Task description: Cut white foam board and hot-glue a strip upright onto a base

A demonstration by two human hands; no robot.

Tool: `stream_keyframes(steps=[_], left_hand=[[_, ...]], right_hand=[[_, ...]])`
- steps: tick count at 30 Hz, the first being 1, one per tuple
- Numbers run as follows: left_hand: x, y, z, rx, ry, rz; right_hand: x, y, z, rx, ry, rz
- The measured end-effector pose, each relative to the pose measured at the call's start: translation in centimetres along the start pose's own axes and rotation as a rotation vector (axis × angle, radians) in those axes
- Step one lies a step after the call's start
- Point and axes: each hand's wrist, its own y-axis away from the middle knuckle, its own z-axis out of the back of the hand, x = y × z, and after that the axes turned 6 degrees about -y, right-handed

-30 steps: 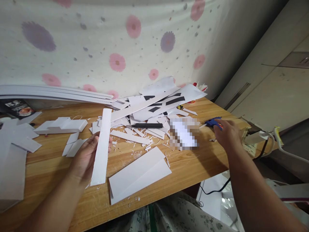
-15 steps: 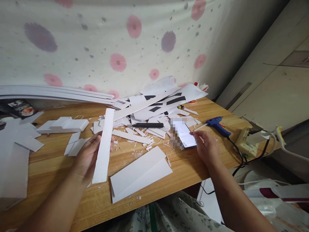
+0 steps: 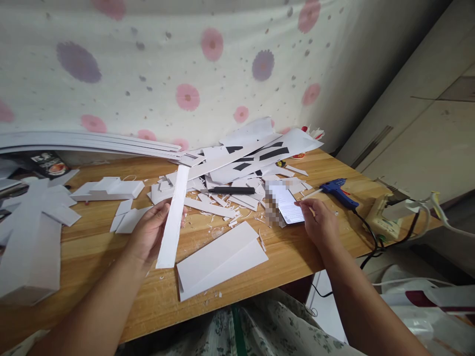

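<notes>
Here we pinch a long white foam-board strip in our left hand, tilted over the wooden table; our right hand fingers touch the phone, scraps crowding behind, bare wood toward the near edge.

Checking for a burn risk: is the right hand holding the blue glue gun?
No, the right hand rests at the phone, while the blue glue gun lies apart on the table.
</notes>
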Motion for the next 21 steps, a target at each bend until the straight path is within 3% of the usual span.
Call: stream_keyframes(steps=[3, 6, 10, 12, 16, 19, 21], left_hand=[[0.3, -0.3, 0.1, 0.023, -0.063, -0.041], [0.7, -0.5, 0.3, 0.072, -0.074, 0.006], [1.1, -0.6, 0.3, 0.117, -0.085, 0.077], [1.2, -0.6, 0.3, 0.153, -0.104, 0.080], [1.1, -0.6, 0.3, 0.277, -0.167, 0.063], [1.0, -0.6, 0.4, 0.314, -0.194, 0.093], [1.0, -0.7, 0.5, 0.320, -0.200, 0.108]], right_hand=[[-0.1, -0.1, 0.1, -0.028, 0.008, -0.006], [0.4, 0.0, 0.3, -0.073, 0.011, 0.012], [2.8, 1.4, 0.4, -0.079, -0.066, 0.167], [4.6, 2.4, 0.0, 0.033, -0.164, 0.291], [7.8, 3.6, -0.9, 0.435, -0.272, 0.483], [9.2, 3.2, -1.7, 0.689, -0.226, 0.538], [9.7, 2.7, -2.2, 0.777, -0.194, 0.556]])
